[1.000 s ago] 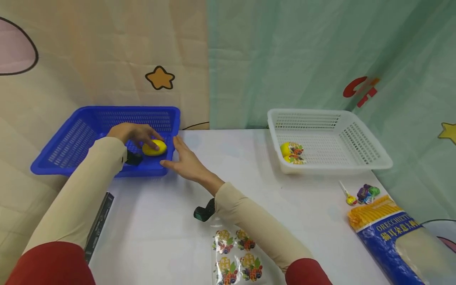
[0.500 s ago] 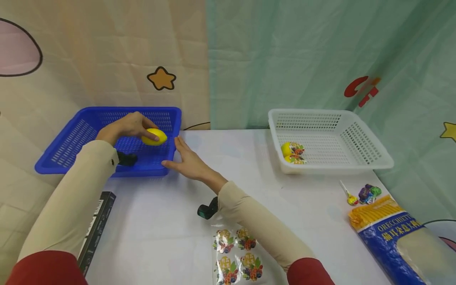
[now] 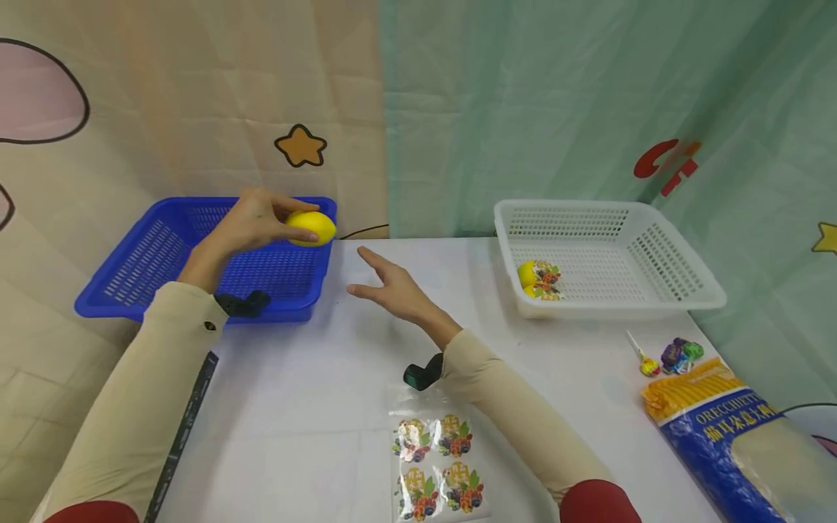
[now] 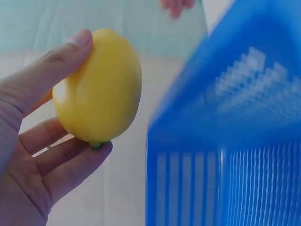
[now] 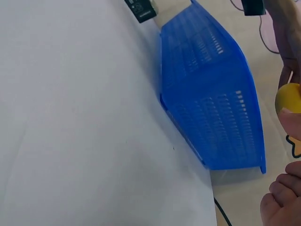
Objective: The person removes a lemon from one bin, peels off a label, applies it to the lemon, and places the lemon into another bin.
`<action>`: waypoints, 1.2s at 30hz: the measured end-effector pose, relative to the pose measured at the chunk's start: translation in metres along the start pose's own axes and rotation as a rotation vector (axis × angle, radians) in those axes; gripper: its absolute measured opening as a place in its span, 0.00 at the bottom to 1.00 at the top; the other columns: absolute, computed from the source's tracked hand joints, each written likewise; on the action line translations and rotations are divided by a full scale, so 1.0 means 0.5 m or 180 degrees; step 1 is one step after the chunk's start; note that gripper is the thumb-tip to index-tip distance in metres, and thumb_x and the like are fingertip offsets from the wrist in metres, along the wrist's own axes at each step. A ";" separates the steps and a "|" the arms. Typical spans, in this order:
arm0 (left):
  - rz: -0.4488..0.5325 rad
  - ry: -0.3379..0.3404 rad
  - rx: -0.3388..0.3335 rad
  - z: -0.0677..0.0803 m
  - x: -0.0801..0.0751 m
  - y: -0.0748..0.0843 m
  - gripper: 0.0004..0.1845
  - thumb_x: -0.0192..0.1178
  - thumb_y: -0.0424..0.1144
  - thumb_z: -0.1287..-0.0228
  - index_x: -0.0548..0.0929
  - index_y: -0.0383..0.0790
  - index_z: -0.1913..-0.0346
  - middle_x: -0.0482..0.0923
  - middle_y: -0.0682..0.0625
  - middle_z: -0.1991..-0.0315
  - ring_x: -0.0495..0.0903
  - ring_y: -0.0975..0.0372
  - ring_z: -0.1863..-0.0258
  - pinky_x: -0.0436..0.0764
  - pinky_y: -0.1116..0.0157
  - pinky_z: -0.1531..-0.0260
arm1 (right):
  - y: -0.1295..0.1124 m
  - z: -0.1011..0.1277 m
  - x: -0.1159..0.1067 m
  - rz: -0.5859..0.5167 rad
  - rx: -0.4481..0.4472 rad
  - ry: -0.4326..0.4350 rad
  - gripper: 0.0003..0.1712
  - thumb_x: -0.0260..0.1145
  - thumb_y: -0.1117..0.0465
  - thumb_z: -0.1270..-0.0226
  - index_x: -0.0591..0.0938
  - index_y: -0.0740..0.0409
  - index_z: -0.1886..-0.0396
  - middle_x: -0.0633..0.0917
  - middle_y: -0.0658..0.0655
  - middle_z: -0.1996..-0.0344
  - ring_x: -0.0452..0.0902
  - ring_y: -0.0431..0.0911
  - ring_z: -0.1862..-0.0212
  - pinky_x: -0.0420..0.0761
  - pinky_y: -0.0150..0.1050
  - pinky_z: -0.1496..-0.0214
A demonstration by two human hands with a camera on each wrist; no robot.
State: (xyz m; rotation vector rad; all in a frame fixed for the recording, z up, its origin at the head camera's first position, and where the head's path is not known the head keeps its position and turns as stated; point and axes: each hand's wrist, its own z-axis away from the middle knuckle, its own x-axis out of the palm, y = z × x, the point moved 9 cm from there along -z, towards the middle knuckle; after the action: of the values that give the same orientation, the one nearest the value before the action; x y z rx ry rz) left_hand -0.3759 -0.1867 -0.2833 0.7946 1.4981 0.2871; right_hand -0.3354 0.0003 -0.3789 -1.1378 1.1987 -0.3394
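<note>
My left hand (image 3: 251,220) pinches a yellow lemon (image 3: 312,229) between thumb and fingers, above the right end of the blue basket (image 3: 264,287). The left wrist view shows the lemon (image 4: 101,87) close up, with a small green tip at its lower end. To the right of the basket, over the table, my right hand (image 3: 402,290) is held with thumb and fingers apart and nothing in it. A clear sheet of fruit stickers (image 3: 439,468) lies near the front of the table. Two yellow lemons (image 3: 527,274) bearing such stickers sit in the white basket (image 3: 608,314).
At the right of the table lie a lollipop (image 3: 647,365), some wrapped candies (image 3: 681,354) and a blue and yellow orecchette bag (image 3: 726,436). A flat black box (image 3: 183,436) lies partly under the left forearm. Printed curtains (image 3: 458,109) hang behind the table.
My left hand has lifted the lemon from inside the blue basket, up and to the right. My right hand has left the basket's right side and moved rightward.
</note>
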 end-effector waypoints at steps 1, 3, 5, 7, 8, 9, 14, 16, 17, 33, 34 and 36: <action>0.0043 -0.0021 0.0058 0.000 0.014 0.015 0.31 0.76 0.53 0.50 0.84 0.43 0.43 0.83 0.39 0.49 0.78 0.53 0.62 0.78 0.68 0.66 | 0.004 0.006 -0.012 -0.0065 -0.0023 0.0043 0.46 0.67 0.49 0.32 0.55 0.53 0.22 0.57 0.49 0.24 0.51 0.41 0.24 0.56 0.36 0.27; 0.0142 -0.0092 0.0191 -0.004 0.047 0.045 0.30 0.77 0.50 0.50 0.85 0.42 0.44 0.84 0.41 0.51 0.80 0.54 0.61 0.79 0.65 0.64 | 0.009 0.018 -0.037 -0.0252 -0.0094 0.0135 0.45 0.68 0.53 0.33 0.57 0.55 0.22 0.58 0.50 0.24 0.54 0.41 0.25 0.59 0.34 0.28; 0.0241 -0.0185 0.0286 -0.008 0.083 0.074 0.30 0.77 0.49 0.50 0.85 0.42 0.44 0.84 0.43 0.50 0.81 0.54 0.60 0.81 0.63 0.62 | 0.014 0.032 -0.060 -0.0442 -0.0164 0.0212 0.46 0.70 0.56 0.35 0.57 0.56 0.22 0.59 0.51 0.24 0.56 0.41 0.26 0.61 0.33 0.29; 0.0315 -0.0273 0.0379 -0.013 0.122 0.103 0.31 0.77 0.48 0.50 0.84 0.42 0.42 0.83 0.44 0.48 0.82 0.54 0.56 0.82 0.60 0.58 | 0.021 0.044 -0.081 -0.0578 -0.0233 0.0264 0.48 0.72 0.59 0.36 0.56 0.56 0.22 0.58 0.51 0.24 0.57 0.41 0.26 0.62 0.34 0.30; 0.0357 -0.0307 0.0409 -0.017 0.142 0.116 0.32 0.77 0.48 0.50 0.83 0.42 0.41 0.83 0.45 0.47 0.82 0.53 0.54 0.82 0.59 0.57 | 0.024 0.050 -0.091 -0.0613 -0.0268 0.0280 0.48 0.72 0.61 0.37 0.56 0.56 0.22 0.58 0.51 0.24 0.57 0.41 0.26 0.63 0.35 0.30; 0.0382 -0.0326 0.0437 -0.020 0.161 0.128 0.33 0.77 0.48 0.50 0.82 0.41 0.40 0.82 0.44 0.46 0.82 0.53 0.52 0.82 0.58 0.55 | 0.028 0.055 -0.100 -0.0632 -0.0303 0.0292 0.49 0.72 0.62 0.37 0.56 0.56 0.22 0.58 0.52 0.24 0.57 0.42 0.26 0.64 0.36 0.30; 0.0535 -0.0305 0.0501 -0.032 0.237 0.161 0.39 0.78 0.48 0.51 0.76 0.38 0.36 0.80 0.42 0.43 0.81 0.50 0.47 0.82 0.56 0.53 | 0.051 0.080 -0.141 -0.0673 -0.0383 0.0401 0.44 0.72 0.66 0.38 0.62 0.53 0.24 0.65 0.54 0.27 0.66 0.48 0.30 0.71 0.41 0.34; 0.0684 -0.0336 0.0556 -0.035 0.263 0.165 0.38 0.77 0.47 0.50 0.75 0.38 0.37 0.79 0.41 0.43 0.80 0.50 0.46 0.82 0.56 0.51 | 0.065 0.090 -0.155 -0.0704 -0.0376 0.0441 0.40 0.71 0.68 0.38 0.67 0.56 0.27 0.68 0.56 0.29 0.69 0.51 0.33 0.72 0.42 0.35; 0.0762 -0.0370 0.0603 -0.034 0.276 0.166 0.37 0.77 0.47 0.50 0.75 0.38 0.38 0.79 0.42 0.43 0.80 0.51 0.45 0.82 0.56 0.50 | 0.073 0.094 -0.161 -0.0713 -0.0369 0.0447 0.38 0.70 0.69 0.38 0.68 0.58 0.28 0.70 0.58 0.30 0.69 0.52 0.33 0.72 0.43 0.35; 0.1395 -0.0539 0.0688 -0.033 0.420 0.102 0.29 0.72 0.23 0.49 0.80 0.34 0.41 0.78 0.41 0.41 0.77 0.47 0.42 0.74 0.53 0.40 | 0.181 0.120 -0.145 -0.0557 0.0023 0.0225 0.33 0.68 0.76 0.40 0.72 0.66 0.33 0.73 0.62 0.34 0.69 0.55 0.33 0.71 0.44 0.34; 0.1394 -0.0536 0.0675 -0.032 0.424 0.100 0.29 0.72 0.23 0.49 0.80 0.34 0.41 0.78 0.41 0.41 0.77 0.47 0.42 0.74 0.54 0.40 | 0.184 0.119 -0.143 -0.0544 0.0039 0.0217 0.33 0.68 0.76 0.40 0.72 0.65 0.33 0.73 0.62 0.34 0.68 0.55 0.33 0.70 0.43 0.33; 0.1373 -0.0544 0.0664 -0.032 0.428 0.097 0.29 0.73 0.24 0.49 0.79 0.35 0.40 0.77 0.42 0.41 0.77 0.47 0.42 0.75 0.55 0.40 | 0.188 0.119 -0.139 -0.0521 0.0060 0.0206 0.34 0.69 0.76 0.41 0.72 0.66 0.33 0.73 0.63 0.34 0.68 0.56 0.32 0.69 0.45 0.32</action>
State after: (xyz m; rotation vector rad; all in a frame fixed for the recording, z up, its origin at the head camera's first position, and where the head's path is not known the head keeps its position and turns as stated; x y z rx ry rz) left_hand -0.3559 -0.0128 -0.4169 1.2801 1.1985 0.3762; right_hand -0.3434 0.1238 -0.4226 -1.2193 1.1591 -0.5144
